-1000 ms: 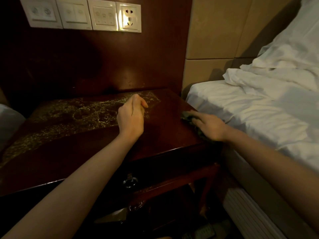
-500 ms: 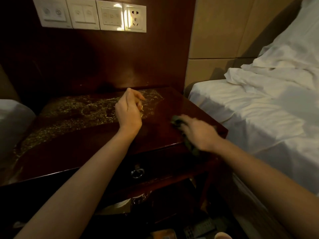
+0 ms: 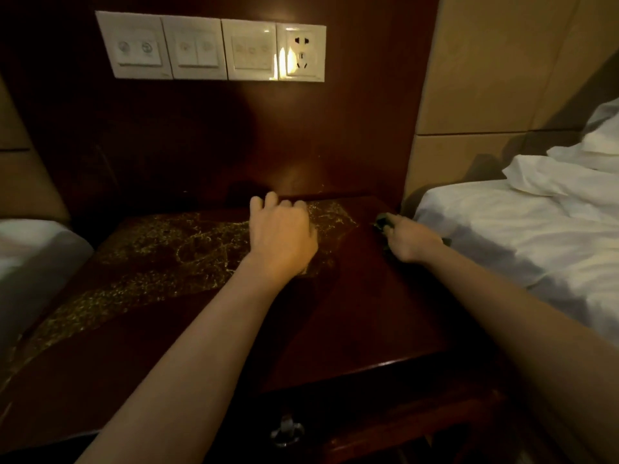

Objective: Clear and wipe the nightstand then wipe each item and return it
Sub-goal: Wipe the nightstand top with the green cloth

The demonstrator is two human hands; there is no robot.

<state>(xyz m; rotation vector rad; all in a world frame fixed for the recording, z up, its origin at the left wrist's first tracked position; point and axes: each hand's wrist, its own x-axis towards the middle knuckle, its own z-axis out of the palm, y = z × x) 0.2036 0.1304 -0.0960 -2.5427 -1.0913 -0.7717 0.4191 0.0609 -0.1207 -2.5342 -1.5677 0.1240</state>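
Nightstand: at the centre of my view, the dark red-brown polished wooden nightstand (image 3: 351, 313) fills the space between two beds; a gold, web-like speckled sheen runs across its top from 8 o'clock up toward 1 o'clock.
Right hand: my right hand (image 3: 410, 241) is at the nightstand's far right corner, about 2 o'clock from the centre of the top, palm down, fingers curled onto a dark crumpled cloth (image 3: 385, 222).
Cloth: it lies pressed against the wood under my right hand, only a small dark bunch showing past my fingertips at 11 o'clock of the hand; its exact colour I cannot tell in this light.
Left hand: my left hand (image 3: 283, 236) is over the back middle of the top, near 12 o'clock, back of the hand up, fingers loosely bent and holding nothing; whether it touches the wood I cannot tell.
Drawer pull: a small metal ring handle (image 3: 287, 432) hangs on the nightstand's front at 6 o'clock.
Wall panel: dark wood behind the nightstand carries a row of four white switch and socket plates (image 3: 211, 50) at 11 o'clock, the rightmost one catching a bright glare.
Right bed: white rumpled bedding (image 3: 519, 236) sits just beside the nightstand at 3 o'clock.
Left bed: a white mattress edge (image 3: 30, 256) shows at 9 o'clock.
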